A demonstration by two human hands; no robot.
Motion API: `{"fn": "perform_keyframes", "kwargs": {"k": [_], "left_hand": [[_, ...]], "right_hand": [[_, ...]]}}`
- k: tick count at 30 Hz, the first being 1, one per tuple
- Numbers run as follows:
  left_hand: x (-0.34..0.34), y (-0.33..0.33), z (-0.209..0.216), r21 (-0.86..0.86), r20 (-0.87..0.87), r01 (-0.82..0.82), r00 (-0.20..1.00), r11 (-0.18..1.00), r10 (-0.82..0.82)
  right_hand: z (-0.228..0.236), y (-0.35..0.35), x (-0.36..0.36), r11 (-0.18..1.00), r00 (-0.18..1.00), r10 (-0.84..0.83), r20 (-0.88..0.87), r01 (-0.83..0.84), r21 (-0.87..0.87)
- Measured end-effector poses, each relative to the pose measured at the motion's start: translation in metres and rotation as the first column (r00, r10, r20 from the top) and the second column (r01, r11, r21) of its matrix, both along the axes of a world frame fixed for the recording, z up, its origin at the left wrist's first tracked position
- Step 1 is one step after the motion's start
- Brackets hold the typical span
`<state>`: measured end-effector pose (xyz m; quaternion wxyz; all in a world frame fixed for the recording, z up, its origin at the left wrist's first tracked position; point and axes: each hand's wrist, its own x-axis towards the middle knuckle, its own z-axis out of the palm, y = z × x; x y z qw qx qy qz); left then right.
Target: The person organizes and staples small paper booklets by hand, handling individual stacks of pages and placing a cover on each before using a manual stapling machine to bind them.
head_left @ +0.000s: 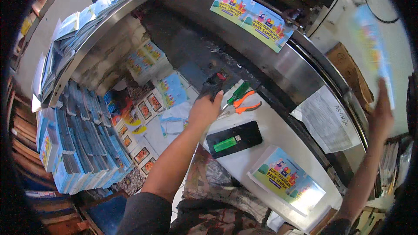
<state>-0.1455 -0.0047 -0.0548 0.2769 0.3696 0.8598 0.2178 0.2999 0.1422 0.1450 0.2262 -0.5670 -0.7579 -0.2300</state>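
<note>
The dark sleeve (146, 213) at the bottom of the frame lies nearest, cut off by the lower edge, beside a patterned cloth (213, 222) over the lap. Right of it, lower right of centre, a stack of printed sheets (285, 178) rests on the pale table (300, 141); glare washes out one corner, but bold title lettering shows over cartoon figures. Above lie a black phone (256, 131) with a green lighter (224, 144) on it, then orange-handled pliers (246, 103) and a green-handled screwdriver (238, 90).

At centre, the left hand (204, 111) is curled round a black part (211, 85), whose outline is lost against the dark machine. At the right edge, the right hand (382, 113) grips the lower end of a loose sheet (372, 39), its print too motion-blurred to read.

Blue booklets (87, 148) pile up at left, mostly edge-on. Farther off, a white paper (328, 119) bears handwritten capitals; a two-panel sheet (252, 19), upper right of centre, repeats the bold title.
</note>
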Motion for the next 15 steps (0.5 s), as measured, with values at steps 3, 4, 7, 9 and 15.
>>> {"fn": "perform_keyframes", "kwargs": {"k": [3,4,7,9,15], "left_hand": [[0.004,0.006,-0.005,-0.002,0.021,0.028,0.999,1.0,-0.028],[0.0,0.006,-0.009,-0.023,0.025,0.024,0.999,0.999,-0.023],[0.0,0.004,-0.017,0.051,-0.016,0.005,1.0,0.999,-0.004],[-0.004,0.0,-0.019,0.028,-0.009,-0.013,1.0,1.0,0.013],[0.002,0.007,-0.012,-0.054,0.006,0.033,0.999,0.998,-0.033]], "right_hand": [[-0.072,0.003,-0.002,0.971,0.898,0.24,0.368,-0.229,-0.075],[-0.075,-0.024,-0.034,0.965,0.935,0.193,0.299,-0.125,-0.232],[-0.086,-0.064,-0.034,0.891,0.948,0.244,0.206,-0.135,-0.434],[-0.087,-0.102,-0.03,0.76,0.959,0.268,0.095,-0.149,-0.633],[-0.065,-0.232,-0.018,0.48,0.941,0.336,-0.033,-0.201,-0.854]]}}
